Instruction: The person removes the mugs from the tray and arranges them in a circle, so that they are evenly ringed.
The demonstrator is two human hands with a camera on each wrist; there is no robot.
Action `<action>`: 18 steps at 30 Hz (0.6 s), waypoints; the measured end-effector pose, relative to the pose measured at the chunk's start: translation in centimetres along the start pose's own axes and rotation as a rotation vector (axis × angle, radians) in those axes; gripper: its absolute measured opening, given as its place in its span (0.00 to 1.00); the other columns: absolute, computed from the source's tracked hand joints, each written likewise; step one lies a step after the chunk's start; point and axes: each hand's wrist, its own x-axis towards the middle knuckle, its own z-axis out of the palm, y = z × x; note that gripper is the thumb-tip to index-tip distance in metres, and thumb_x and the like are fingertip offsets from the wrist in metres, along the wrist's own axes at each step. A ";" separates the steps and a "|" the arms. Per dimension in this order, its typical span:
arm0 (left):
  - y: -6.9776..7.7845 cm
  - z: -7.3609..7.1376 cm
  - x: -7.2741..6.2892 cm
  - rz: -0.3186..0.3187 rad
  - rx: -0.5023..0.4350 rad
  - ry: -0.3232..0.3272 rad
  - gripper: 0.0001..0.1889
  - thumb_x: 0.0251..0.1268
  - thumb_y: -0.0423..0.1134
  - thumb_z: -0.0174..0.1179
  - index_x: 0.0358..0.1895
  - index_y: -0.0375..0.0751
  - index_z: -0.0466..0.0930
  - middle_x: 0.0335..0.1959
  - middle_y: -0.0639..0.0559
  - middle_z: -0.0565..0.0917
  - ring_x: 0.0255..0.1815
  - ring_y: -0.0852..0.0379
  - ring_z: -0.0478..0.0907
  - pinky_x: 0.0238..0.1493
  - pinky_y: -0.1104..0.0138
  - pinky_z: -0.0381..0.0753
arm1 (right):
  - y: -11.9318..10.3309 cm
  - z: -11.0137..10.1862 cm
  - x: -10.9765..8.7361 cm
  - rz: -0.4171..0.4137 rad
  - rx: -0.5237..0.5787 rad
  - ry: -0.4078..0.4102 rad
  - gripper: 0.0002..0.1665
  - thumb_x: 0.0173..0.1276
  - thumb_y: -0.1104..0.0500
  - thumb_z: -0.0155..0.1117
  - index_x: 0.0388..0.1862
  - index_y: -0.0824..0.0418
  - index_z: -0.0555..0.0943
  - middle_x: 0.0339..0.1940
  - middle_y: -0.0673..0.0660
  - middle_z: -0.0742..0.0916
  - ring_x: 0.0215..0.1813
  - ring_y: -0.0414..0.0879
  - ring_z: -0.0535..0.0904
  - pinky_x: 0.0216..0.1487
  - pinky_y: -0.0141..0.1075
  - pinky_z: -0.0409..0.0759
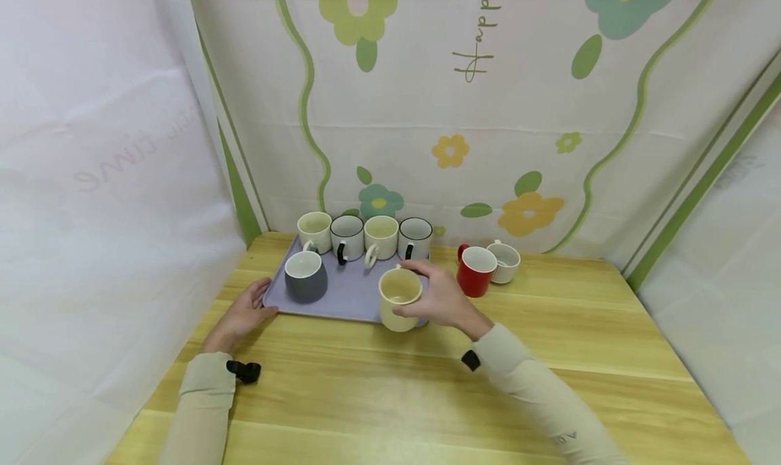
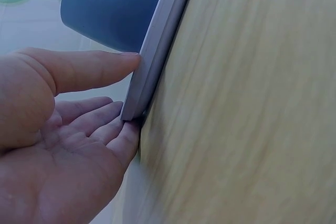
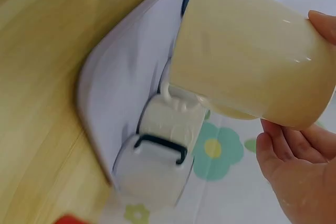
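A pale yellow mug (image 1: 396, 308) is in my right hand (image 1: 444, 295), over the front right part of a lilac tray (image 1: 350, 294). Thumb and fingers hold it near the rim, on opposite sides; in the right wrist view the yellow mug (image 3: 247, 51) appears raised off the tray. My left hand (image 1: 243, 312) holds the tray's front left corner, thumb against the front edge and fingers at the side, as the left wrist view shows. Just inside that corner stands a dark grey mug (image 1: 307, 282) with a white interior.
Along the tray's back edge stand a cream mug (image 1: 314, 231), a black-rimmed white mug (image 1: 348, 238), another cream mug (image 1: 382, 238) and another black-rimmed mug (image 1: 415, 238). Right of the tray, a red mug (image 1: 474, 275) and a white ribbed cup (image 1: 504, 261) sit on the wooden table (image 1: 378, 397).
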 end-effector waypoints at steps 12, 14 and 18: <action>0.5 0.1 0.1 -0.027 0.011 0.008 0.44 0.78 0.27 0.56 0.85 0.25 0.35 0.86 0.25 0.44 0.87 0.27 0.42 0.88 0.39 0.48 | 4.0 -8.0 -8.4 0.077 -0.066 0.070 0.50 0.42 0.49 0.94 0.67 0.50 0.83 0.62 0.51 0.89 0.58 0.51 0.86 0.56 0.36 0.86; 0.4 0.2 0.1 -0.031 0.008 0.009 0.44 0.78 0.27 0.56 0.85 0.26 0.35 0.86 0.25 0.44 0.87 0.27 0.42 0.88 0.39 0.48 | 5.2 -9.5 -9.6 0.105 -0.103 0.077 0.49 0.43 0.47 0.93 0.68 0.50 0.83 0.63 0.52 0.88 0.61 0.52 0.86 0.58 0.34 0.85; 0.4 0.3 0.1 -0.046 0.006 0.013 0.44 0.78 0.28 0.56 0.85 0.27 0.36 0.87 0.27 0.43 0.88 0.29 0.42 0.88 0.40 0.48 | 8.0 -12.3 -11.5 0.142 -0.175 0.109 0.50 0.46 0.45 0.92 0.69 0.55 0.82 0.65 0.57 0.87 0.63 0.58 0.85 0.56 0.23 0.80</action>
